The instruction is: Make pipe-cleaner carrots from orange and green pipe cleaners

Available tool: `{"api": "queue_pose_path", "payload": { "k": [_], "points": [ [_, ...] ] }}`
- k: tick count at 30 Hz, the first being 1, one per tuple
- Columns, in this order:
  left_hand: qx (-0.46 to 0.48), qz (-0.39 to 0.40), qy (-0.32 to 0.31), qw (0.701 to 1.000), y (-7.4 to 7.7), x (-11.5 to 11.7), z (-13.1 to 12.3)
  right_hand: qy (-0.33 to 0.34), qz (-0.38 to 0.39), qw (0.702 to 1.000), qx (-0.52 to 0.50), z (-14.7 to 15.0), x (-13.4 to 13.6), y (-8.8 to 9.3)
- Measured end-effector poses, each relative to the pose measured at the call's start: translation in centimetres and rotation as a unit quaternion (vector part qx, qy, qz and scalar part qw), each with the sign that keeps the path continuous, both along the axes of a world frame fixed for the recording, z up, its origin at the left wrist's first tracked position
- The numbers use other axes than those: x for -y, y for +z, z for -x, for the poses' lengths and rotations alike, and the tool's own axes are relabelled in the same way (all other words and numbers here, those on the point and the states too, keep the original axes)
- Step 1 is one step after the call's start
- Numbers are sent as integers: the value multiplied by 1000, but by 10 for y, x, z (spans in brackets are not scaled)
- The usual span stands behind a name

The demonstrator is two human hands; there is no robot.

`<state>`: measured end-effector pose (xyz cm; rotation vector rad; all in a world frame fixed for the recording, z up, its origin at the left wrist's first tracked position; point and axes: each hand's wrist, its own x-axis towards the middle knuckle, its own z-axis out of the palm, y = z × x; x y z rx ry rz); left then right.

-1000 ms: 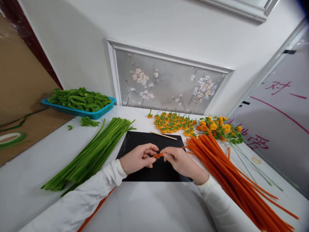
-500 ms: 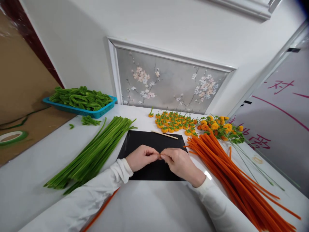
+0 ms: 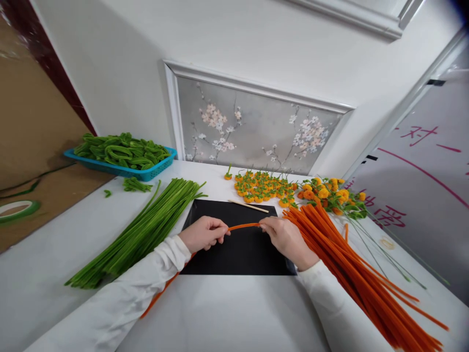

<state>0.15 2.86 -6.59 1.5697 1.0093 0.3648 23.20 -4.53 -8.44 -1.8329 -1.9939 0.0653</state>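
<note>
An orange pipe cleaner (image 3: 244,226) stretches in a slight arch between my two hands, above a black mat (image 3: 238,256). My left hand (image 3: 203,233) pinches it between thumb and fingers, and its long tail runs back under my left forearm. At the other end my right hand (image 3: 287,239) is closed on its tip. Just beyond my hands a thin wooden stick (image 3: 249,206) lies across the mat's far edge. To the right of my right hand is a thick bundle of orange pipe cleaners (image 3: 351,274).
A bundle of green pipe cleaners (image 3: 139,234) lies on the left. Behind it stands a blue basket (image 3: 146,172) of green looped pieces. Small yellow-orange flower heads (image 3: 260,186) cover the back, beside stemmed flowers (image 3: 330,193). Green tape (image 3: 18,211) sits far left.
My hands have moved apart, from fingertips touching to a gap, and a length of orange pipe cleaner now shows between them. The tail has slid up under my left arm.
</note>
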Motion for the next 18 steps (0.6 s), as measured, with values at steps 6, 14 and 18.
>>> {"api": "queue_pose_path", "payload": {
  "k": [6, 14, 18],
  "points": [
    [12, 13, 19, 1000, -4, -4, 2, -50, -9, 998, 44, -3, -6, 13],
    [20, 6, 16, 1000, -5, -1, 3, -122, 32, 987, 96, 13, -55, 31],
    [25, 3, 15, 1000, -4, 0, 4, -129, 54, 984, 111, 19, -74, 19]
  ]
}}
